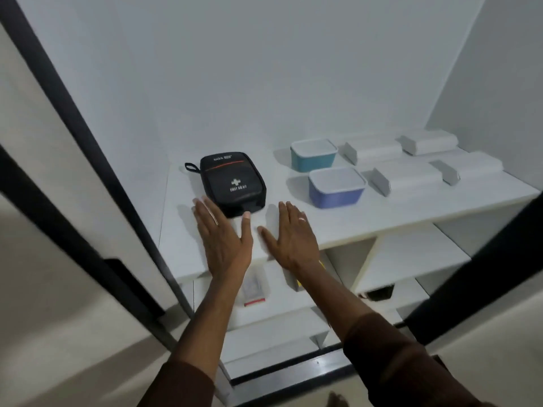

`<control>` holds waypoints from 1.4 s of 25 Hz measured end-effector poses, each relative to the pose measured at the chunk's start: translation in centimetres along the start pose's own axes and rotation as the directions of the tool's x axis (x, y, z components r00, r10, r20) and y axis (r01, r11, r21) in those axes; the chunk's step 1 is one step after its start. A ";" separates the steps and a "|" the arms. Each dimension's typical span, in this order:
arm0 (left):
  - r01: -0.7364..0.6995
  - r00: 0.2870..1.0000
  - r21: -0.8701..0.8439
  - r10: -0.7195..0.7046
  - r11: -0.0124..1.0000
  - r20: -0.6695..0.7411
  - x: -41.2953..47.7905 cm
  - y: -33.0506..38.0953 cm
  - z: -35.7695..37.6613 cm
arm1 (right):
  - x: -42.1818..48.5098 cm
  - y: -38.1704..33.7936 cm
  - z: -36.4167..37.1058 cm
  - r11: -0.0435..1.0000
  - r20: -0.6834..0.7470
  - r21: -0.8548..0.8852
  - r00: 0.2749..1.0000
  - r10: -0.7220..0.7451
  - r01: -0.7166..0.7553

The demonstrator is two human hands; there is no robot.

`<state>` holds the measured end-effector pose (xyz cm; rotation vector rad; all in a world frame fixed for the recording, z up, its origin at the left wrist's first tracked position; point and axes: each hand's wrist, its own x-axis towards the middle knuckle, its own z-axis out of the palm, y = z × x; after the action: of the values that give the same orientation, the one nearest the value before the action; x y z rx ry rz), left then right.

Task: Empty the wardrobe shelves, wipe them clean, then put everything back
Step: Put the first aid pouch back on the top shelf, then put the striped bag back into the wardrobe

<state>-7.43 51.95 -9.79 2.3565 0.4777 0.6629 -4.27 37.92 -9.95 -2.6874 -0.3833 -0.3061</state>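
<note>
A black first aid kit pouch [233,183] lies flat on the white upper shelf [367,215] of the wardrobe. My left hand [223,233] hovers flat just in front of the pouch, fingers straight, its fingertips at the pouch's near left corner. My right hand [291,233], with a ring on it, is spread flat over the shelf's front edge to the right of the pouch and holds nothing. To the right stand a teal lidded box [313,155] and a blue lidded box [336,188]. Behind them lie several white and grey cases [407,176].
Black door frames [88,160] flank the opening on both sides. Lower shelves [411,259] hold a small red-edged packet [254,289], a yellow item partly hidden by my right wrist, and a dark object [379,292].
</note>
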 end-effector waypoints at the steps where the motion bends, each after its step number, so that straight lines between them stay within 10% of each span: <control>1: -0.095 0.995 0.134 0.094 0.986 0.017 -1.5 -0.3 -0.1 | -1.4 -0.2 0.3 0.998 -0.037 -0.067 0.999 -0.014 0.012; 8: -0.547 0.832 0.254 0.484 0.798 0.272 -12.4 -3.0 0.9 | -12.2 2.5 0.9 0.984 0.011 0.078 0.987 -0.160 0.159; 14: -0.652 0.481 -0.151 0.559 0.743 0.675 -29.1 -1.7 5.7 | -34.0 11.7 -0.6 0.867 0.263 0.286 0.904 0.337 -0.407; 19: -0.717 0.003 -0.436 0.628 0.544 0.779 -46.7 4.3 6.9 | -57.2 15.9 -5.8 0.531 0.154 0.330 0.599 0.786 -0.781; 27: -0.515 -0.584 -0.837 0.640 0.182 0.499 -80.9 11.3 -4.0 | -95.4 8.5 -12.9 0.023 -0.079 0.523 -0.022 0.997 -0.852; 35: -0.194 -0.893 -0.978 0.425 -0.072 0.146 -104.6 12.6 -15.7 | -118.4 -3.5 -15.5 -0.262 -0.159 0.794 -0.604 0.781 -0.549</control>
<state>-98.71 -0.56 -26.02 1.3659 -2.5102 -0.8323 -118.81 8.40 -26.45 -1.1378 1.9834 -0.7401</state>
